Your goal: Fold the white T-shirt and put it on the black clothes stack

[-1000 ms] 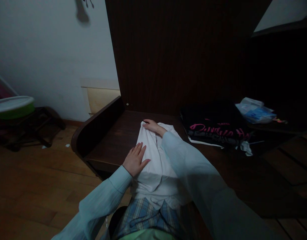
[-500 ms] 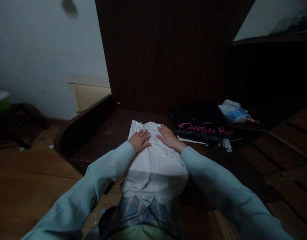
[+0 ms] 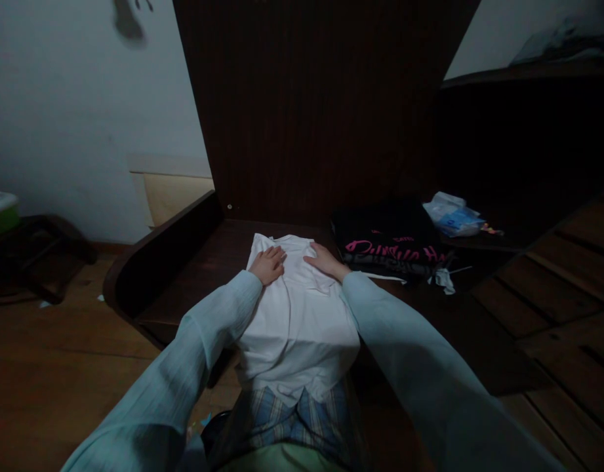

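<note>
A white shirt point(image 3: 302, 328) lies partly on the dark wooden shelf, with its near end draped down over my lap. My left hand point(image 3: 268, 264) rests palm down on the shirt's upper left, its fingers laid along the cloth. On the upper right side, my right hand point(image 3: 327, 261) lies on the cloth near its edge, thumb apart from the fingers. Creases run lengthwise through the fabric below my hands. To the right of the shirt is a folded black garment point(image 3: 387, 226) with pink lettering.
The dark shelf point(image 3: 183, 288) has a raised rounded side on the left and a tall back panel point(image 3: 321, 111). Plastic packets point(image 3: 454, 215) lie at the right. A green and white tub point(image 3: 0, 213) stands on a dark stool point(image 3: 31, 255) at far left.
My view has shifted slightly. The left hand's fingers are drawn closer together, and my right hand has moved outward to the shirt's right edge. The shirt stays spread out.
</note>
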Demonstrator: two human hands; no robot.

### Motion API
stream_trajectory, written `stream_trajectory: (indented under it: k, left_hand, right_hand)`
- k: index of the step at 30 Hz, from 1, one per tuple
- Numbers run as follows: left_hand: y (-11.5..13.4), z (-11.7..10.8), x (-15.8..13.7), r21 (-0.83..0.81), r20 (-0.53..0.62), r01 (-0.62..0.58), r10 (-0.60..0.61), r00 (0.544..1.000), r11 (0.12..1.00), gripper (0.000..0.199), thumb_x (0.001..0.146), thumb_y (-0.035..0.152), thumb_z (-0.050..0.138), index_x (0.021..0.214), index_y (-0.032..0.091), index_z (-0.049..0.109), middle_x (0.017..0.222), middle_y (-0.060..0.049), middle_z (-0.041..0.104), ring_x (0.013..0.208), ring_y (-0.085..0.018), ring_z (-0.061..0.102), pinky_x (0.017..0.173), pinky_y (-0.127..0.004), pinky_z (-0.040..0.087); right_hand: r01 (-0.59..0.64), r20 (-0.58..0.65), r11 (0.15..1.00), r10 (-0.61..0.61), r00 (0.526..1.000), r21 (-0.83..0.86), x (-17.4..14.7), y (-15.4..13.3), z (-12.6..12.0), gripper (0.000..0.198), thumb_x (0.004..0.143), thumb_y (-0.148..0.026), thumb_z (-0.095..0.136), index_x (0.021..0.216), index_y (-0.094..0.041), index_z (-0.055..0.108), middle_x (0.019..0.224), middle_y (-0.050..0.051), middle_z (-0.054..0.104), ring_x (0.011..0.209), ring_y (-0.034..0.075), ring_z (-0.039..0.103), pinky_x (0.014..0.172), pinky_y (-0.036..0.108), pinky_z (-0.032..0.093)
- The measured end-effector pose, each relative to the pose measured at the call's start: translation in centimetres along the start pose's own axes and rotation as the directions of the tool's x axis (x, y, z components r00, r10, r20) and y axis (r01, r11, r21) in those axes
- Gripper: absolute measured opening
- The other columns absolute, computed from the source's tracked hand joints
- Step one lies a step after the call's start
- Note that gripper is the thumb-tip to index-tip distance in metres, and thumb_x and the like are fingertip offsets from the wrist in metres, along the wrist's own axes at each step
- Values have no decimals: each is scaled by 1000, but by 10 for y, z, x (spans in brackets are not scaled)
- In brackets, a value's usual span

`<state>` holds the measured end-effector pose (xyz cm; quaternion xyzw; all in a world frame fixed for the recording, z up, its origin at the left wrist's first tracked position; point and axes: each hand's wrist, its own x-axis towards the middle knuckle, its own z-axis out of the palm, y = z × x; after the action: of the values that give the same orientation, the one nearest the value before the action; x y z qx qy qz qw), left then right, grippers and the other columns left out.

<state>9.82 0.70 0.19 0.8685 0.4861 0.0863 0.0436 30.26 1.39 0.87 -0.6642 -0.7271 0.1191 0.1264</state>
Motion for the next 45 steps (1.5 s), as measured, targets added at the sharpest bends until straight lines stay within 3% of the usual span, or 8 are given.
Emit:
stream_trajectory:
  k: [3, 9, 17, 25, 30, 33, 39, 45]
  left_hand:
    - [1, 7, -3, -46, -21, -70, 70, 997, 996, 47, 87, 36, 35, 132, 21, 39, 143, -8, 31, 132, -24, 24, 104, -45, 25]
    - [7, 12, -13, -36, 0, -36, 36, 999, 999, 58, 86, 55, 30, 131, 21, 39, 143, -9, 31, 133, -27, 23, 104, -48, 22]
    - [10, 14, -15, -85, -14, -320, 320, 947, 944, 39, 91, 37, 31, 127, 31, 44, 137, -1, 42, 129, -19, 31, 104, -44, 24]
    - [10, 16, -12, -147, -32, -333, 332, 943, 931, 36, 89, 34, 33, 120, 26, 52, 131, -3, 50, 124, -20, 39, 102, -45, 26]
    - [8, 10, -15, -193, -190, -211, 174, 966, 958, 28, 84, 23, 37, 88, 14, 63, 90, -9, 65, 90, -19, 58, 85, -33, 43]
    - [5, 11, -14, -215, -311, -50, -19, 950, 975, 28, 82, 19, 35, 93, 11, 60, 89, -12, 63, 89, -21, 57, 81, -35, 46]
    - [0, 19, -9, -120, -267, -267, 228, 936, 956, 43, 74, 7, 41, 113, 16, 55, 124, -8, 53, 114, -19, 47, 99, -37, 37]
    - [-2, 26, -5, -82, -230, -226, 202, 952, 971, 38, 80, 13, 37, 113, 13, 56, 119, -7, 58, 112, -18, 50, 100, -34, 37]
  right_hand:
    - [-148, -88, 989, 148, 985, 2, 5, 0, -6, 55, 80, -27, 51, 129, -5, 37, 130, 18, 45, 119, 20, 45, 95, 27, 36]
    - [-265, 31, 964, 266, 963, -32, 9, 4, -14, 40, 69, -30, 63, 99, -5, 62, 103, 19, 62, 94, 26, 61, 72, 26, 47]
    - [-234, 26, 970, 236, 971, -57, 3, -11, -26, 23, 65, -16, 61, 87, -13, 67, 96, 15, 66, 89, 27, 63, 64, 26, 47]
    - [-152, -18, 988, 153, 988, 30, -8, -73, -16, 29, 71, -11, 57, 100, -13, 61, 105, 19, 63, 103, 29, 57, 81, 33, 45]
    - [-167, 121, 959, 142, 982, 227, -4, -87, -4, 17, 76, -26, 59, 80, -10, 62, 88, 18, 67, 89, 28, 64, 73, 31, 50]
    - [-191, 198, 900, 120, 973, 392, -4, -82, -5, 36, 91, -35, 34, 76, -12, 57, 74, 13, 68, 68, 17, 67, 61, 24, 51]
    - [-206, 217, 754, 87, 972, 624, -35, -40, -25, 22, 89, -29, 43, 73, -16, 48, 68, 3, 65, 56, 7, 60, 56, 17, 47]
    - [25, 260, 971, -88, 962, 237, -121, 4, -34, 30, 70, -45, 63, 66, -16, 55, 62, 0, 57, 55, 10, 50, 51, 20, 34]
